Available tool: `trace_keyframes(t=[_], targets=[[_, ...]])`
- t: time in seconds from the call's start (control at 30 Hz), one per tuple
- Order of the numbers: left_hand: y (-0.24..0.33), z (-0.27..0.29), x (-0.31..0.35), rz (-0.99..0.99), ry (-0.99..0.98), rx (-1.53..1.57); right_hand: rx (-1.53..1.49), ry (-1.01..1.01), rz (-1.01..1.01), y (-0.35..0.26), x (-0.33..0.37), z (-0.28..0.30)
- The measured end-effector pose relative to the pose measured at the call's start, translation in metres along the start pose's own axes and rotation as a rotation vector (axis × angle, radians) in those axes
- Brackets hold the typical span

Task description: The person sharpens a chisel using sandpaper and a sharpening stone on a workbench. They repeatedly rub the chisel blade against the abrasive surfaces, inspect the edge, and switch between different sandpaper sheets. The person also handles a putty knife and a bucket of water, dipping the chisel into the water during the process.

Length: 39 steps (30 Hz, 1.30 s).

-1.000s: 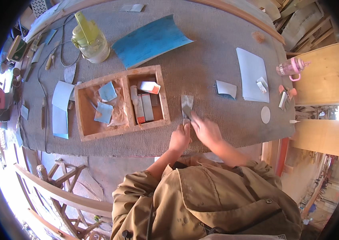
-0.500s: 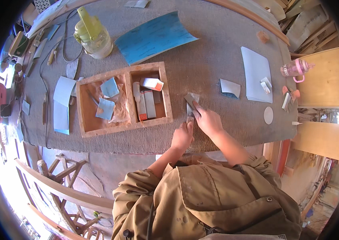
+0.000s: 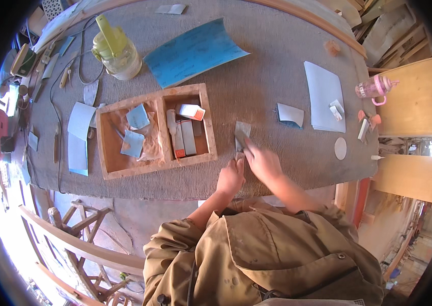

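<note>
- Pinching the near end of the flat grey piece (image 3: 245, 126), your left hand (image 3: 231, 177) is curling its fingers closed just in from the near edge of the surface (image 3: 290, 158).
- Beside it, your right hand (image 3: 265, 162) is gripping the dark bar (image 3: 241, 138), closed around its near end; blur is hiding the exact finger placing.
- Both pieces are lying a little right of the middle of the near edge, the bar overlapping the flat piece at a slant; whether they are fully touching, you cannot tell from above.
- For good work, you are best off keeping the left pinch firm, holding the bar level and spreading pressure evenly, with your fingertips staying off the flat piece's edges.
- To your left, the wooden box (image 3: 124, 172) is sitting near the same edge, well apart from your hands, so your elbow is having room.
- Farther out, the white sheets (image 3: 323, 86) are lying toward the right edge, and the blue sheet (image 3: 193, 53) is curling toward the far edge.
</note>
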<state>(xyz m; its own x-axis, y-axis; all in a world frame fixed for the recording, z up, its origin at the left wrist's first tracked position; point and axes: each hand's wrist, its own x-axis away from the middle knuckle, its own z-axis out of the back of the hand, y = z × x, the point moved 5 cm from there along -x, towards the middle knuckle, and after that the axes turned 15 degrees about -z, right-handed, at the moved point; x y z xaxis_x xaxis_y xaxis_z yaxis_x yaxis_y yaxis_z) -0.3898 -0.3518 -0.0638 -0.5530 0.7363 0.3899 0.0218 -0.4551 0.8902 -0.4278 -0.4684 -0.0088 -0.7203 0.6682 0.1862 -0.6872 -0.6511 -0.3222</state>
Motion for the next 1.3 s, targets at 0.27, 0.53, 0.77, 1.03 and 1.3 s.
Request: trace_keyframes(t=[0.27,0.53,0.77,1.03,1.3], targets=[[0.001,0.000,-0.004,-0.029,0.023,-0.008,0.027,-0.024,-0.077,0.018,0.015,0.003],[-0.001,-0.001,-0.002,-0.030,0.025,-0.022,0.044,-0.028,-0.081,0.021,0.014,-0.002],[-0.003,-0.002,-0.003,-0.020,0.025,-0.025,0.081,-0.095,-0.088,0.011,0.010,0.007],[-0.015,-0.006,-0.002,-0.068,0.053,-0.063,0.001,-0.093,-0.161,-0.001,-0.002,0.016],[0.001,-0.002,0.004,-0.026,0.068,0.049,0.146,-0.116,-0.095,0.018,-0.002,0.001]])
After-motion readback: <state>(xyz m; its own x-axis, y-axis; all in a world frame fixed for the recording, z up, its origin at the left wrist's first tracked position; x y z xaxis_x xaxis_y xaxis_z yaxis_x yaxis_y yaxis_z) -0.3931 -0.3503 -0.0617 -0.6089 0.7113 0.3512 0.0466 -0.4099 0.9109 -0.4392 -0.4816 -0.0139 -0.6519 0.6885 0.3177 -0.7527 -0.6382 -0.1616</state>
